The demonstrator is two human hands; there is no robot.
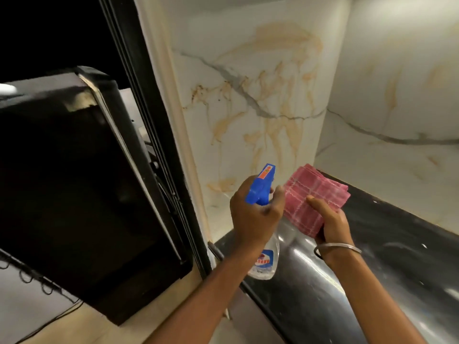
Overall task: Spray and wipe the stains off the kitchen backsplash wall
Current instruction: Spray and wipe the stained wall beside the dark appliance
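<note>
Stained backsplash (248, 95) — left fingers (277, 196) wrap sprayer (260, 186), right fingers (316, 204) pinch cloth (320, 188).

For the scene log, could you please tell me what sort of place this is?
Likely a kitchen: stained marble-look backsplash wall, glossy black counter, and a black appliance beside them.

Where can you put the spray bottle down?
The black counter is bare right of the right hand and cloth, along the marble wall. Left of the left hand and spray bottle, the big black box crowds in.
</note>
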